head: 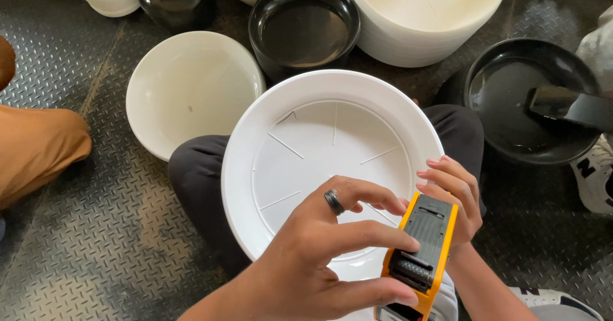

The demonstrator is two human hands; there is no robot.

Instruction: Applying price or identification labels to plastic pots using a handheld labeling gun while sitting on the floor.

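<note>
A large white plastic saucer (332, 155) rests on the seated person's lap, above a metal tread-plate floor (96, 244). Both hands clasp a yellow and black label gun (421, 247) over its near rim: left hand (319, 257) fingers curled across it, right hand (453, 200) gripping behind.

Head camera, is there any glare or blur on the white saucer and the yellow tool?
Head view: even soft daylight; white saucer sharp, ribs visible, no harsh glare; yellow tool and both hands slightly soft, being nearest the lens; black saucers show glossy reflections.
</note>
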